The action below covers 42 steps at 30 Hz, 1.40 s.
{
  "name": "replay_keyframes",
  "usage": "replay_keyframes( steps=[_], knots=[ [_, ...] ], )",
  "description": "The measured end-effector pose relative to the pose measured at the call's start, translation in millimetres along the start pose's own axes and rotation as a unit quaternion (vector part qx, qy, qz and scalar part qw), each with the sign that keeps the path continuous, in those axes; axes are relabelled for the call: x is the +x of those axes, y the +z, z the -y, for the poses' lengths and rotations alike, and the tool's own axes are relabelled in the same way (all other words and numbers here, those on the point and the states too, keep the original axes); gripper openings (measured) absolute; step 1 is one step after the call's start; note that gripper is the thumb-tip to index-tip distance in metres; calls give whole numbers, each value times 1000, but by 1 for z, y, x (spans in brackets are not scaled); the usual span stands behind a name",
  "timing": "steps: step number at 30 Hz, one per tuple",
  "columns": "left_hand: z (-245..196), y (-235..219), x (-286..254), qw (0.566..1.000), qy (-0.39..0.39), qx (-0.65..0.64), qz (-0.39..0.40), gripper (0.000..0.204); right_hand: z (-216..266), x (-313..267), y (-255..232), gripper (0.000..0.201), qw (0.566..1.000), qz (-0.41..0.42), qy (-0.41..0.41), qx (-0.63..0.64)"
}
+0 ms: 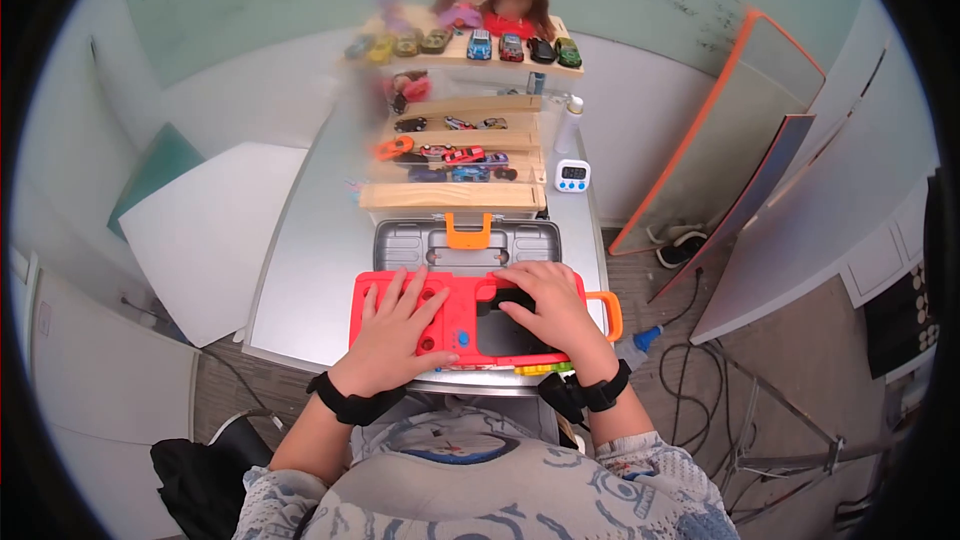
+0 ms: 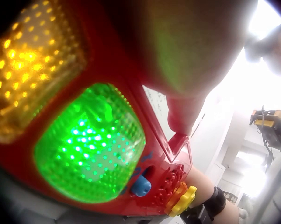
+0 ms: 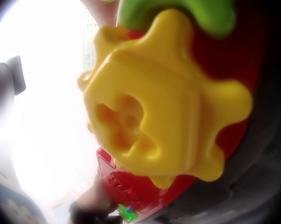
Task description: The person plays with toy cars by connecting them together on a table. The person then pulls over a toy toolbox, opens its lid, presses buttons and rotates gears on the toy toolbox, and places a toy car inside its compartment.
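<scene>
A red plastic toy [image 1: 470,285] lies at the table's near edge, with a dark recess in its right half and an orange handle [image 1: 606,315] at its right end. My left hand [image 1: 390,335] rests on its left half with fingers spread. My right hand [image 1: 555,305] lies over the right half, thumb across the recess. The left wrist view shows a glowing green light [image 2: 91,142], an amber light [image 2: 31,60] and a blue switch [image 2: 141,186]. Up close in the right wrist view are a yellow gear [image 3: 163,107] and part of a green gear [image 3: 215,16].
A grey toolbox tray [image 1: 410,240] with an orange latch [image 1: 468,232] sits just beyond the toy. Behind it, wooden tiered shelves [image 1: 450,197] carry several toy cars and dolls. A white timer [image 1: 572,176] and a bottle [image 1: 569,125] stand to their right.
</scene>
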<state>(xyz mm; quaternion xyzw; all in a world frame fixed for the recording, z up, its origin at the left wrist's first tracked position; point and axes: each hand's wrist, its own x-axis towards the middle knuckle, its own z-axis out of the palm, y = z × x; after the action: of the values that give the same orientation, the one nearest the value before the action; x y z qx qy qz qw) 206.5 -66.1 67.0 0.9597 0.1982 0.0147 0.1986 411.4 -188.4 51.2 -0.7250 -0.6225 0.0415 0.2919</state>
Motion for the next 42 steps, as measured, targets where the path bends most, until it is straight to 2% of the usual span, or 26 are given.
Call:
replay_keyframes(
  steps=[18,24,25,28,32,34,35,37,39,42],
  knots=[
    [1,3,-1,1000,12,17,-21,78,0,-2,1,40,1000,-18,-10,-2],
    [0,10,-1,994,3,26,-106,73,-3,-2,3,41,1000,-13,-10,-3],
    [0,11,-1,995,2,21,-101,73,-3,-1,4,41,1000,-12,-14,-5],
    [3,19,1,987,6,40,-158,64,-8,-1,7,41,1000,-17,-21,-10],
    [5,26,0,973,-13,30,-227,56,-12,0,14,37,997,-51,-52,-5],
    [6,25,1,972,-20,71,-225,54,-11,0,17,38,994,-80,-68,-12],
    [5,22,2,975,-19,65,-211,59,-11,-4,15,38,996,-62,-69,-16],
    [7,25,1,977,-34,58,-205,64,-6,-2,15,46,994,-82,-63,-43],
    [7,31,0,944,-15,144,-296,74,-4,-1,17,50,993,-91,-64,-39],
    [6,30,-4,956,-51,111,-266,86,2,-2,14,57,992,-111,-58,-31]
  ],
)
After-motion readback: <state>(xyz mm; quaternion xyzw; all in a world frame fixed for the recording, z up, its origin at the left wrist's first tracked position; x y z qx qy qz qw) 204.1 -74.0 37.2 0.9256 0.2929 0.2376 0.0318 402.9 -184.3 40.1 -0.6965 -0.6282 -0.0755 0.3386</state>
